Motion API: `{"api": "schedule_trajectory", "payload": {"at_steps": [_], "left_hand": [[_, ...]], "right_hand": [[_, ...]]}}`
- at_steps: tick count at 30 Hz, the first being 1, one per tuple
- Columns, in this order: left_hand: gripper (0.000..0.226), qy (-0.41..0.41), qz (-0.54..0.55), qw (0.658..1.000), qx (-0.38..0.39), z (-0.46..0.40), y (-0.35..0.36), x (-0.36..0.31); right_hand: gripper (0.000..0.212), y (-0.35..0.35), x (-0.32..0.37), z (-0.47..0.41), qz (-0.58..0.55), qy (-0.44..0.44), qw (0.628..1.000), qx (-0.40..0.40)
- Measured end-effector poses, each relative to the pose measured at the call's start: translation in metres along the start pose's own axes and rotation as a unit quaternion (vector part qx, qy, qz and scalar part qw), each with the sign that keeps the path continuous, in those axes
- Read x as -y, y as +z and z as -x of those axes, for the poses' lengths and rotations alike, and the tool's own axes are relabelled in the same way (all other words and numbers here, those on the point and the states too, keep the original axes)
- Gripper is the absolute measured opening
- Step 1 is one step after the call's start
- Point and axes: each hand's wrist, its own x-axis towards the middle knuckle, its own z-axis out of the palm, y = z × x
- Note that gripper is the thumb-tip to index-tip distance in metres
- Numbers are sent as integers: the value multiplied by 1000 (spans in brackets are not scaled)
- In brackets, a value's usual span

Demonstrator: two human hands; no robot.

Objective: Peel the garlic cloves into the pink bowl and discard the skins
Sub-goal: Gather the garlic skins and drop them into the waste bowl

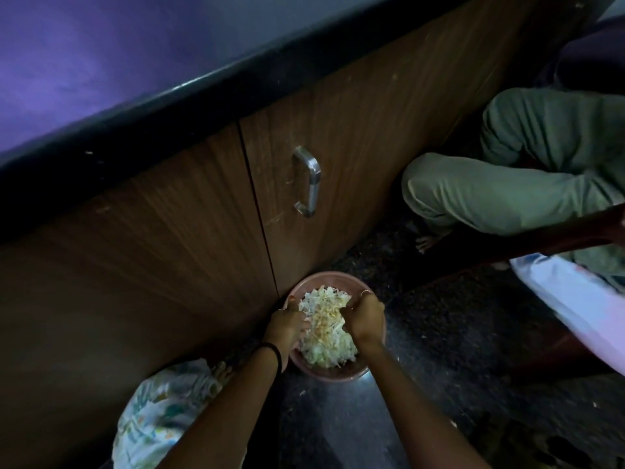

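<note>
Pink bowl point(329, 373), round, standing on the dark speckled floor point(439, 350) just beside the foot of the wooden cabinet point(169, 248), near centre of the scene. Contents: a heaped pale pile of garlic skins point(326, 328), white and yellowish, filling the bowl nearly to the rim; whether whole cloves lie among them cannot be told.

Left hand point(287, 328): at the left side of the bowl, fingers curled down into the pile and gathering skins; a dark band on the wrist, a ring on one finger.

Right hand point(363, 321): at the right side of the bowl, fingers bent and closed on a clump of skins; a ring on one finger.

Cabinet: wood-grain doors with one metal handle point(307, 181), under a dark counter edge point(203, 93); purple wall point(67, 55) at far left.

Patterned cloth point(162, 407): near left, by the left forearm.

Second person: far right, crouched in green trousers point(524, 177), a bare foot point(427, 242) on the floor.
</note>
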Motion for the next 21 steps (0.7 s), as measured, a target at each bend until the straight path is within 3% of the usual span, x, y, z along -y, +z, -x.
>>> {"api": "schedule_trajectory", "payload": {"at_steps": [2,5,8,10,13,16,19,21], "left_hand": [[46,-24,-4,999,34,4,3,-2],[49,-1,-15,1000,-3,6,5,-2],[54,26,-45,999,-15,16,6,-5],[55,44,-65,997,-22,27,6,-10],[46,74,-62,995,-5,53,8,-20],[31,111,-72,991,16,87,-1,-26],[38,182,-128,975,26,117,-19,-23],[45,237,-177,954,41,142,-37,-20]], "right_hand": [[24,0,2,3,19,-2,1000,18],[34,0,2,3,31,-16,996,78],[19,-6,1,10,-7,-43,992,115],[14,-14,2,22,-53,-48,993,99],[52,-29,7,41,4,-90,995,50],[32,-46,23,61,27,-176,982,62],[42,-71,49,85,32,-228,973,-16],[38,-90,68,106,33,-268,962,-45]]}}
